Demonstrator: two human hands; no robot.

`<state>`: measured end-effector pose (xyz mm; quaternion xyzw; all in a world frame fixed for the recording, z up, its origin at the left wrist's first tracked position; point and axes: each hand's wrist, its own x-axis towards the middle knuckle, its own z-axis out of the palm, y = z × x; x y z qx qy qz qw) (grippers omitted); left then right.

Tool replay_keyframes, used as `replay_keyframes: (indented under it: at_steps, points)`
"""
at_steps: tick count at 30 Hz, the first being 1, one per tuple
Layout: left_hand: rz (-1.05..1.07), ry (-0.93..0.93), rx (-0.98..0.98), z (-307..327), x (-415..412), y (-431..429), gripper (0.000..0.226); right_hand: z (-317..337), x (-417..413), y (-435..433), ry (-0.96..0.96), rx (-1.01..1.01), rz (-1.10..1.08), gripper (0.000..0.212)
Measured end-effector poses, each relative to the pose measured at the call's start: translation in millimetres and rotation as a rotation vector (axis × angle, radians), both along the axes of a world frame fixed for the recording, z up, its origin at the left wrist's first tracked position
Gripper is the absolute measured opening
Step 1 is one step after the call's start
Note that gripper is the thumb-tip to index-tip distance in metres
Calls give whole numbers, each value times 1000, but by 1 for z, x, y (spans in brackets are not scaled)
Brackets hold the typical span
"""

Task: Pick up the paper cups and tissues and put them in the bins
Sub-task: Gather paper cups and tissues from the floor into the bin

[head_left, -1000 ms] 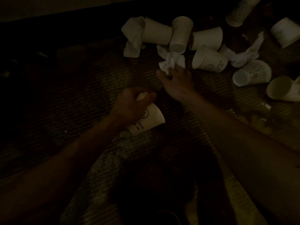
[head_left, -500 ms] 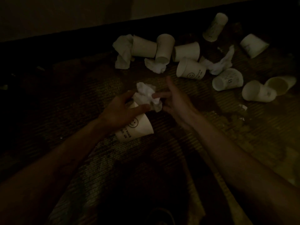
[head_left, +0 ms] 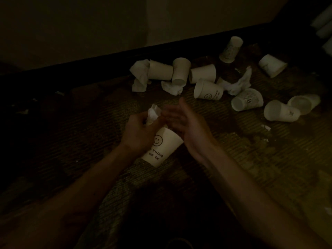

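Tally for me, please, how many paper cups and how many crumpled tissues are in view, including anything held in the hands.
Paper cups: 10, counting the held cup in the left hand
Crumpled tissues: 4, counting the held tissue at that hand's fingertips
Total: 14, leaving out the tiny white scraps, which are too small to identify

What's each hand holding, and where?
Left hand grips the smiley paper cup near its rim, with a crumpled tissue at the mouth. Right hand is open, holding nothing.
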<state>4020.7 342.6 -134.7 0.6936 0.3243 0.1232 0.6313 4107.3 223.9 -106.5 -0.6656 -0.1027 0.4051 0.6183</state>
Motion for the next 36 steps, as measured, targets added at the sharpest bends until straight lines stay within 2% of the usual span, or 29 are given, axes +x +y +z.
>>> replay_keyframes:
  at_steps: [2,3,5,6,7,9,10,14,18,21,24,27,29,32,36]
  points:
    - [149,23,-62,3,4,-1,18,0,0,-6,-118,-82,-169,21]
    - [213,17,-88,4,6,-1,16,1,-2,-10,-134,-110,-229,24]
    - [253,-14,-109,7,11,-3,12,-4,-9,-18,-72,-149,-201,70]
    - [229,-34,-123,8,13,-7,11,-9,-14,-21,-13,-153,-159,85]
    - [185,-47,-140,10,17,-12,11,-12,-18,-24,37,-130,-131,82]
    - [94,-46,-175,9,23,-24,13,-22,-20,-28,83,-65,-135,48]
    - [67,-36,-194,8,26,-29,15,-24,-17,-30,90,-48,-152,37]
    - [111,9,-216,-1,35,-27,19,-31,2,-37,85,-104,-152,32]
    - [176,139,-77,-19,49,-7,24,-42,27,-37,86,-132,-233,46]
    - [81,226,136,-36,67,9,26,-48,49,-29,108,-119,-284,44]
    - [-40,264,252,-53,92,25,22,-54,67,-20,150,-110,-298,41]
    - [-77,303,294,-64,123,32,34,-60,82,-13,157,-135,-335,57]
    - [-82,273,307,-66,144,29,45,-64,91,-13,157,-150,-352,61]
    - [-227,325,464,-74,166,28,57,-67,100,-16,185,-135,-366,59]
    - [-272,411,629,-85,170,32,53,-72,108,-21,200,-113,-382,45]
